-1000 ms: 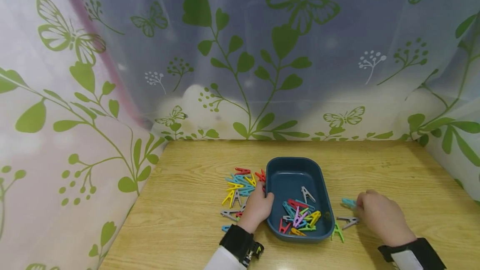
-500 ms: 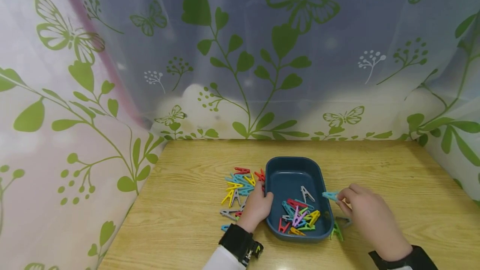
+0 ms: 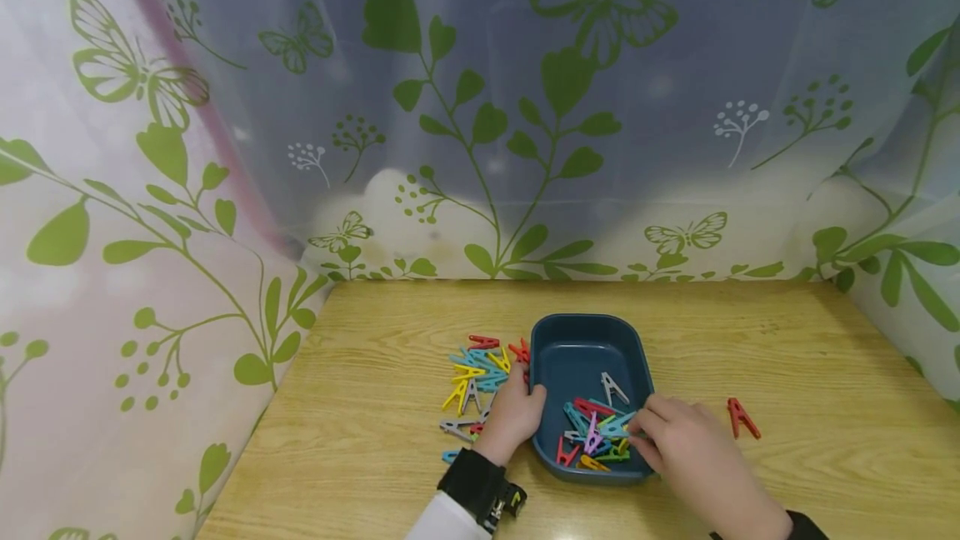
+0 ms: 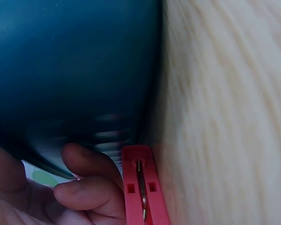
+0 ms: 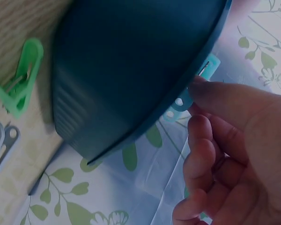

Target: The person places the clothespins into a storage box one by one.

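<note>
A dark blue plastic tub (image 3: pixel 588 332) stands on the wooden table with several coloured clothespins in its near half. My left hand (image 3: pixel 513 411) grips the tub's left rim; in the left wrist view its fingers (image 4: pixel 91 192) curl against the outer wall beside a red clothespin (image 4: pixel 143 187). My right hand (image 3: pixel 693 452) reaches over the right rim, pinching a light blue clothespin (image 3: pixel 617 425) between thumb and fingers above the others. In the right wrist view, the pinched light blue clothespin (image 5: pixel 180 101) is partly hidden behind the tub's rim.
Left of the tub lies a loose pile of clothespins (image 3: pixel 472 373). A red clothespin (image 3: pixel 741 418) lies to the right. Beside the tub's right wall, the right wrist view shows a green clothespin (image 5: pixel 23 77) and a grey one (image 5: pixel 4 143). A patterned curtain (image 3: pixel 480 148) hangs behind the table.
My right hand has lifted the light blue clothespin off the table and carried it left, over the tub. The red clothespin on the right has come into view. My left hand stays put.
</note>
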`<control>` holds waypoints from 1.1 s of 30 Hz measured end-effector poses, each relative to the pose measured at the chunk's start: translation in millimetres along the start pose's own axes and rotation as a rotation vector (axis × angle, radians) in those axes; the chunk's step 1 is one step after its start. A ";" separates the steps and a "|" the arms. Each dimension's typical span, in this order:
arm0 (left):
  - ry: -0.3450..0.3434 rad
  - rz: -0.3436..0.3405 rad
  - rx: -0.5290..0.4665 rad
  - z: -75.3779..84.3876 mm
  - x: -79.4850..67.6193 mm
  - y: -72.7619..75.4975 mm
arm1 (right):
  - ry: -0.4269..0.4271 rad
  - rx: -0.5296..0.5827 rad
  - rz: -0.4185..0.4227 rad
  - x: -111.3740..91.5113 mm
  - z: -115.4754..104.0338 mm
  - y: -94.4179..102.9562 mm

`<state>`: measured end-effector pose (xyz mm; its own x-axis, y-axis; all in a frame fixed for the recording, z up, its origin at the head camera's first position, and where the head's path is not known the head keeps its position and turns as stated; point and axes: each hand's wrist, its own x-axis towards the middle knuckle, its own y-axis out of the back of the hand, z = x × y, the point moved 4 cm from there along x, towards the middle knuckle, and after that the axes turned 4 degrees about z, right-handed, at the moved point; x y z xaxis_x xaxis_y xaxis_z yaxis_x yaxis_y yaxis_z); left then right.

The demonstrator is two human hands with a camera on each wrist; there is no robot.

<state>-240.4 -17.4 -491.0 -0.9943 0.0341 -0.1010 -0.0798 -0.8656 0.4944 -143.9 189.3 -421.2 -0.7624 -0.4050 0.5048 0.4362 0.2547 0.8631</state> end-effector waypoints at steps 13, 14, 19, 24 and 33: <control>-0.015 -0.001 -0.014 1.0 -1.6 -0.7 | 0.025 0.040 -0.125 -4.5 -4.1 -13.6; -0.010 -0.001 -0.013 0.9 -1.6 -0.8 | 0.028 0.047 -0.125 -4.6 -3.9 -13.9; -0.006 0.000 -0.010 -0.2 0.0 -1.3 | 0.045 0.074 -0.111 -4.5 -2.8 -14.8; -0.015 0.003 -0.010 -1.9 2.3 -1.4 | 0.042 0.087 -0.124 -3.0 -1.9 -15.6; 0.007 0.007 -0.003 -1.7 1.4 -1.6 | 0.021 0.101 -0.170 -2.0 -1.4 -18.1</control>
<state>-241.5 -16.8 -493.4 -0.9944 0.0247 -0.1032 -0.0727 -0.8672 0.4926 -149.6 184.2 -437.8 -0.8101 -0.4680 0.3531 0.2509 0.2676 0.9303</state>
